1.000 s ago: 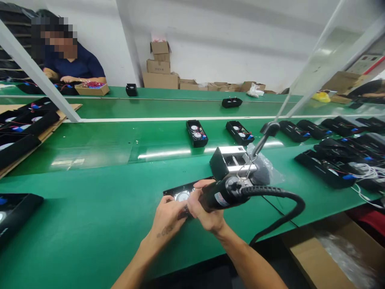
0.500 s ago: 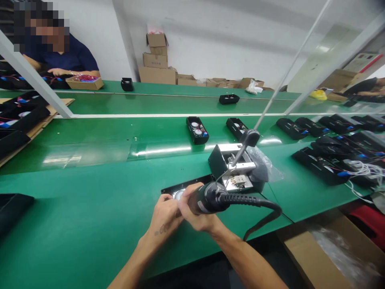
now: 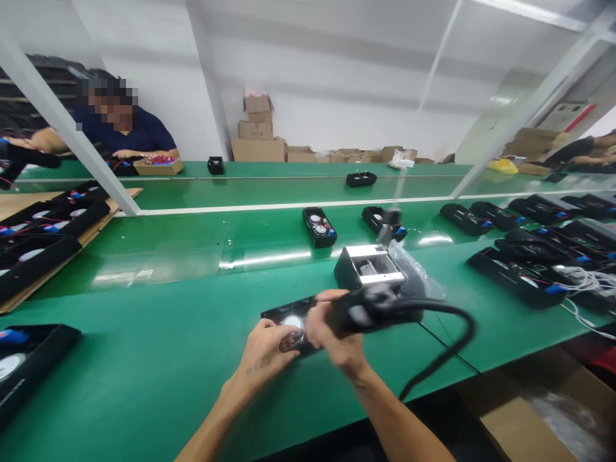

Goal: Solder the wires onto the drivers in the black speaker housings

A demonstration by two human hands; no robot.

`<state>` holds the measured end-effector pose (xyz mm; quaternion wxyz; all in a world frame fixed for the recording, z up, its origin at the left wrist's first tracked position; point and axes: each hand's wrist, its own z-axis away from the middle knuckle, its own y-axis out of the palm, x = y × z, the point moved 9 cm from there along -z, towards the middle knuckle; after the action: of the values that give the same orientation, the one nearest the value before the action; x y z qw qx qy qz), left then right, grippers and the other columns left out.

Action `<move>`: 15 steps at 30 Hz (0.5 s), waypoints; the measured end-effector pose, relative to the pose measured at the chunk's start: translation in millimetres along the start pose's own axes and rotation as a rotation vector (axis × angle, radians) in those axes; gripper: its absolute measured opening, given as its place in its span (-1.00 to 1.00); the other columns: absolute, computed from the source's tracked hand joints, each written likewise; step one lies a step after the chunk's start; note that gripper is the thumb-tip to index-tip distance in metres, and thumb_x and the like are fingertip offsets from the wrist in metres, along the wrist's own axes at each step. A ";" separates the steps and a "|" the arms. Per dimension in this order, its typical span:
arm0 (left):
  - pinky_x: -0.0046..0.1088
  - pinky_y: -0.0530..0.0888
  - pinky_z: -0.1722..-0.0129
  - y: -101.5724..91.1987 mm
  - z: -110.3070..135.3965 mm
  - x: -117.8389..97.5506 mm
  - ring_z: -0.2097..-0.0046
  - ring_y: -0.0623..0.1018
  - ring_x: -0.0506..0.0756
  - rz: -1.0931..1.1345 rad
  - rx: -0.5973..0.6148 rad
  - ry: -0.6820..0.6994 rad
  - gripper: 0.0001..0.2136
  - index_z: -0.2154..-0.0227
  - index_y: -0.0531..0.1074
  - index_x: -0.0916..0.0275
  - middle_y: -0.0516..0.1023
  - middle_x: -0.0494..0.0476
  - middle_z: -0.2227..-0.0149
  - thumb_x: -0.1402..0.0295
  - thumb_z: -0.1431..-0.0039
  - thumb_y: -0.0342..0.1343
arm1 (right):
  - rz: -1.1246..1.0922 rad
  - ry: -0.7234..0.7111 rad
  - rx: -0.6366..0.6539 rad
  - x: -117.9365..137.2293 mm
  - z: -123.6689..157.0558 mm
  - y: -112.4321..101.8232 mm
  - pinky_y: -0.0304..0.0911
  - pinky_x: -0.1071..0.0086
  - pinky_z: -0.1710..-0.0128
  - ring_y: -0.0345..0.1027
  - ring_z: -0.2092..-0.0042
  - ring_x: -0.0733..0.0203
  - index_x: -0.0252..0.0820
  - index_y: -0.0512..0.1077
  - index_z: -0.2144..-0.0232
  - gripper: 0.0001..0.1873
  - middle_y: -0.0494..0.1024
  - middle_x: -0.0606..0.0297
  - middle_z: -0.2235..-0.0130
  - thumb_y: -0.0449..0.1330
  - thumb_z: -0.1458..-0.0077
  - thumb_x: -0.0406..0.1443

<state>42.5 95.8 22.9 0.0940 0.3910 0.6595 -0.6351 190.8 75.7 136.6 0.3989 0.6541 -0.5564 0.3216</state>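
Observation:
My right hand (image 3: pixel 334 337) is wrapped round a black electric screwdriver (image 3: pixel 373 309) with a thick black cable (image 3: pixel 445 340) that trails off to the right. The tool is blurred by motion and points down at a flat black speaker panel (image 3: pixel 289 316) lying on the green table (image 3: pixel 144 346). My left hand (image 3: pixel 262 353) rests on the panel's near edge, fingers curled and pinched by the round silver speaker cone (image 3: pixel 292 322). What those fingers hold is too small to name. A black and silver metal box (image 3: pixel 368 266) stands just behind the panel.
Black speaker housings (image 3: pixel 319 226) ride the green conveyor behind. More housings (image 3: pixel 520 273) are crowded at the right, and others (image 3: pixel 33 256) lie on cardboard at the left. A person in a dark shirt (image 3: pixel 120 131) works at the far left. An open carton (image 3: pixel 534 410) sits below right.
The view tilted up a little. My right hand has swung the screwdriver lower and flatter over the panel, now blurred. My left hand stays on the panel.

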 end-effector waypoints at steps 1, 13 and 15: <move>-0.36 0.45 0.17 -5.4 -4.7 11.0 0.21 0.56 0.16 0.063 0.039 -0.085 -0.73 0.19 0.68 0.05 0.67 0.01 0.37 0.33 0.03 0.39 | -0.056 -0.009 -0.086 10.7 -1.7 -17.9 0.24 0.42 0.54 0.20 0.59 0.37 -0.01 0.27 0.00 -0.69 0.28 0.62 0.55 0.27 -0.28 -0.22; -0.47 0.36 0.40 -38.0 -47.8 107.9 0.41 0.53 0.05 0.745 0.014 -0.592 -0.48 0.32 0.67 0.31 0.67 0.13 0.41 -0.07 0.17 0.46 | 0.555 0.303 -0.536 -40.3 48.2 -215.6 0.37 0.05 -0.10 0.53 0.05 -0.05 -0.17 0.48 -0.01 -0.34 0.63 0.18 0.12 0.47 0.06 0.04; -0.45 0.41 0.41 -38.0 -52.1 115.7 0.43 0.55 0.06 0.794 0.002 -0.598 -0.46 0.32 0.66 0.33 0.68 0.19 0.40 -0.07 0.20 0.48 | 0.505 0.241 -0.581 -47.0 64.5 -219.8 0.29 -0.05 -0.24 0.47 -0.11 -0.14 -0.14 0.40 -0.15 -0.21 0.56 0.10 -0.08 0.47 0.06 0.02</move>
<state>-40.6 193.4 -10.7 0.5134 0.4127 0.4032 -0.6352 397.6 54.9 29.3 0.5380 0.3142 -0.7167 0.3132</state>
